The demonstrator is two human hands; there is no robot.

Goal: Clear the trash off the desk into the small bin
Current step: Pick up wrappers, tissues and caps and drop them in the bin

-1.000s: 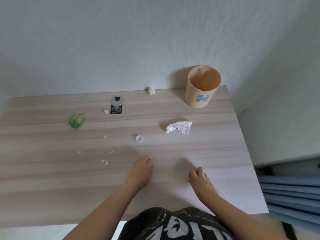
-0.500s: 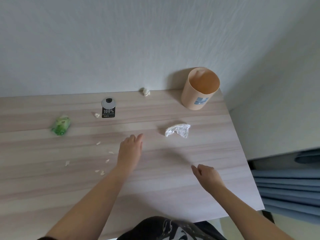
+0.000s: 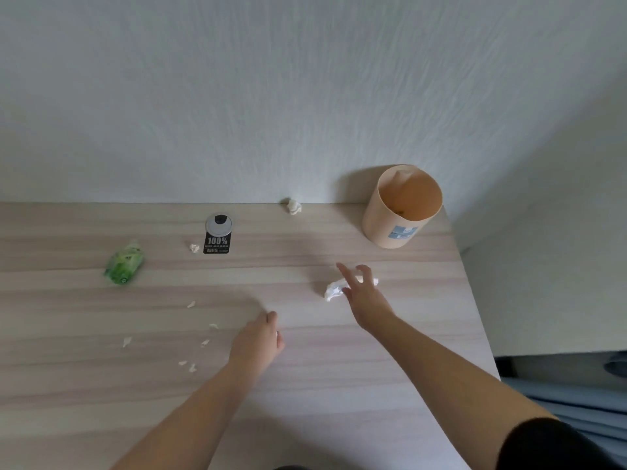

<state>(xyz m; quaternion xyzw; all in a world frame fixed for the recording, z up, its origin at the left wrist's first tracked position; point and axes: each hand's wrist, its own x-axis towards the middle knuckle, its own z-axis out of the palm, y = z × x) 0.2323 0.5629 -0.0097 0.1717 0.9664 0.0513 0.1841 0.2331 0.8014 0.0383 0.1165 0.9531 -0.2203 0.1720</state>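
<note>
Trash lies scattered over the wooden desk. Right of centre, the right hand is spread open, fingers splayed over a crumpled white wrapper and touching or just above it; nothing is gripped yet. At centre, the left hand is curled shut with a small white bit showing at its edge; what it holds cannot be told. The tan bin stands upright at the upper right of the desk, against the wall, near the wrapper. A paper wad sits by the wall left of the bin. A black tag and a green packet lie at centre left, with small white scraps below them.
</note>
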